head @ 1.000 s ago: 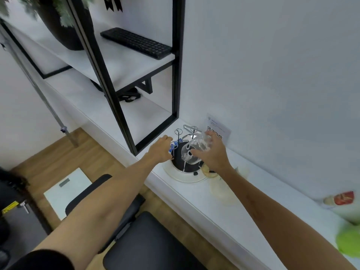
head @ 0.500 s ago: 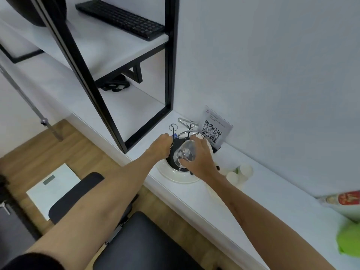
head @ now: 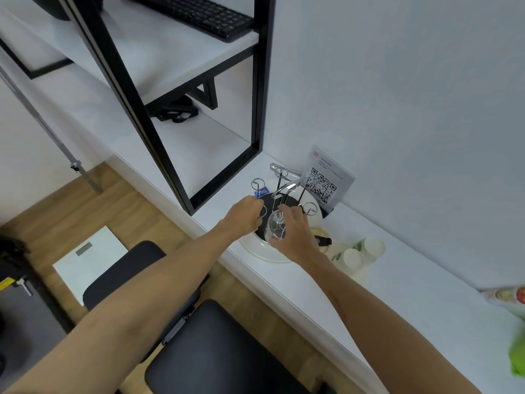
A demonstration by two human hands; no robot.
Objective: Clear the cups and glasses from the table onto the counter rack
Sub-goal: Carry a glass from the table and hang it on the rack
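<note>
A wire cup rack [head: 279,186] with looped prongs stands on a round white tray [head: 255,251] on the white counter [head: 397,294]. My right hand [head: 298,237] grips a clear glass [head: 275,228], held upside down over one of the near prongs. My left hand [head: 245,213] is closed around a looped prong on the rack's left side. The black base of the rack is mostly hidden behind both hands.
A QR code card [head: 326,180] leans on the wall behind the rack. Paper cups [head: 360,251] lie right of the tray. A black-framed shelf [head: 255,81] with a keyboard [head: 196,12] rises to the left. A black chair [head: 216,351] sits below the counter edge.
My right hand has brought the glass lower and turned it mouth-down over the rack's prong. My left hand stays on the rack. The view has tilted down and moved closer.
</note>
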